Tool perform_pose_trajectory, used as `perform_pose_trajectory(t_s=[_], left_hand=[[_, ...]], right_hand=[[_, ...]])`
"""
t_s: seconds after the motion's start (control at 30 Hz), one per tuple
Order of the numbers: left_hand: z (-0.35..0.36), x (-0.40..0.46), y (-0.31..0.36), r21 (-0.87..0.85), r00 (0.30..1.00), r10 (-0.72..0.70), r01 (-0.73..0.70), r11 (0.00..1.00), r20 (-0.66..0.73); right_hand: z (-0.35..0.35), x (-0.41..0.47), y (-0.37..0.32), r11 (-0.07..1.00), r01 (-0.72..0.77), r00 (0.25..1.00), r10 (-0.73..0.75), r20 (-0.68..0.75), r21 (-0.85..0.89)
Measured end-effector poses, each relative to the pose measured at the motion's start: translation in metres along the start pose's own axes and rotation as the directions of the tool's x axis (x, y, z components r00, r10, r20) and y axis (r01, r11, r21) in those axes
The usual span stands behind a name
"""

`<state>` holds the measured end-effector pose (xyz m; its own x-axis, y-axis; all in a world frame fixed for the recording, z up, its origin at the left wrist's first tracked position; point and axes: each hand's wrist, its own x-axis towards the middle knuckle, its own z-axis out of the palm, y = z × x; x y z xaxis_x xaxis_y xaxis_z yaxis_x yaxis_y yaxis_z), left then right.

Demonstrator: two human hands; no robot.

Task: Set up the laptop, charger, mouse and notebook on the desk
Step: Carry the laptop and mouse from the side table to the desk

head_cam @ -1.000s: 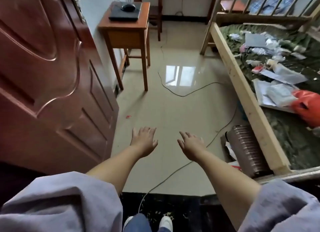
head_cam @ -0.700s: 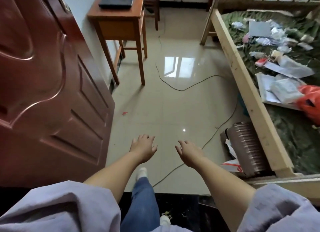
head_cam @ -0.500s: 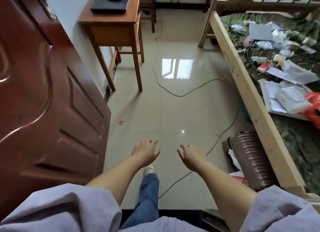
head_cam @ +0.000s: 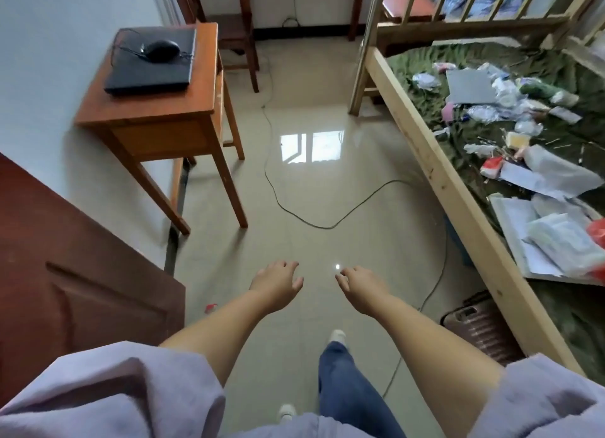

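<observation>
Hands empty, desk ahead-left.
Your left hand (head_cam: 276, 285) and right hand (head_cam: 360, 288) hang loosely spread over the floor (head_cam: 327, 192), holding nothing; mouse (head_cam: 161, 48) sits on the closed laptop (head_cam: 150, 67) on the desk (head_cam: 147, 110).

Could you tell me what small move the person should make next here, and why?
Probably another step forward toward the desk. Both the left hand and the right hand are empty and open over bare floor, well short of it. The closed laptop lies there with the mouse on its lid, out of reach for now.
</observation>
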<state>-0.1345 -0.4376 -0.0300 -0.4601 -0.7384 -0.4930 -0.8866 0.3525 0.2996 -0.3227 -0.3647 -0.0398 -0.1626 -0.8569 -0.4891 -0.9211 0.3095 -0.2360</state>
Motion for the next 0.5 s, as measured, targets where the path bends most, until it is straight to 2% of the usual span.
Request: perform_pose_trajectory(t_s=[0.23,0.5], left_hand=[[-0.098,0.155,0.016,0.054,0.996,-0.026,0.030,0.998,-0.085],[-0.201,0.292,0.017,0.028,0.983,-0.082,0.087,0.996,-0.162]], right_hand=[[-0.104,0.162,0.031,0.983,0.035,0.996,-0.050,-0.076,-0.180],[-0.228,0.337,0.017,0.935,0.178,0.983,-0.185,0.006,-0.308]])
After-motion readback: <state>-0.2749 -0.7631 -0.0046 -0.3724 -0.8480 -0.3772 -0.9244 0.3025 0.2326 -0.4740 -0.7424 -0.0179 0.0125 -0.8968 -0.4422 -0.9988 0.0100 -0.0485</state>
